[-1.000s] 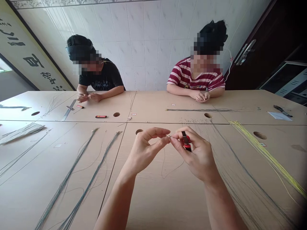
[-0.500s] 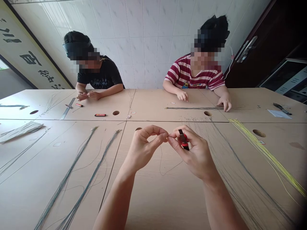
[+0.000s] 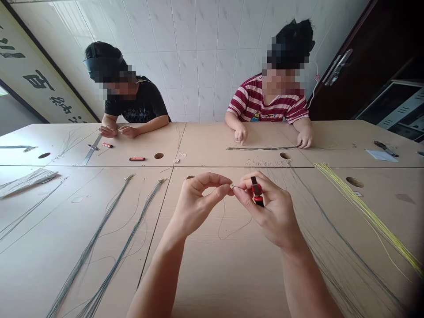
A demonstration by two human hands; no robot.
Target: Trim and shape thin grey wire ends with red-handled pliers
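Note:
In the middle of the head view, my left hand (image 3: 204, 198) pinches a thin cord (image 3: 221, 223) between thumb and index finger. My right hand (image 3: 268, 205) faces it, its thumb and index fingertips closed on the cord close by, with a narrow gap between the two hands. Tucked in the curled fingers of that hand is a small red-and-black object, apparently a lighter (image 3: 257, 191). Below the hands the slack cord hangs in a loop. The fingertips hide the fine detail of the part being held.
Bundles of grey-green cords (image 3: 109, 225) lie on the left of the table and yellow cords (image 3: 357, 205) on the right. Small pieces (image 3: 268, 163) are scattered beyond my hands. Two people sit opposite, near a red lighter (image 3: 137, 159) and a dark cord bundle (image 3: 261, 148).
My fingertips have parted slightly, showing a short bit of cord between them. The red-and-black object has turned a little in my right hand. Opposite, the striped-shirt person's hand has moved left.

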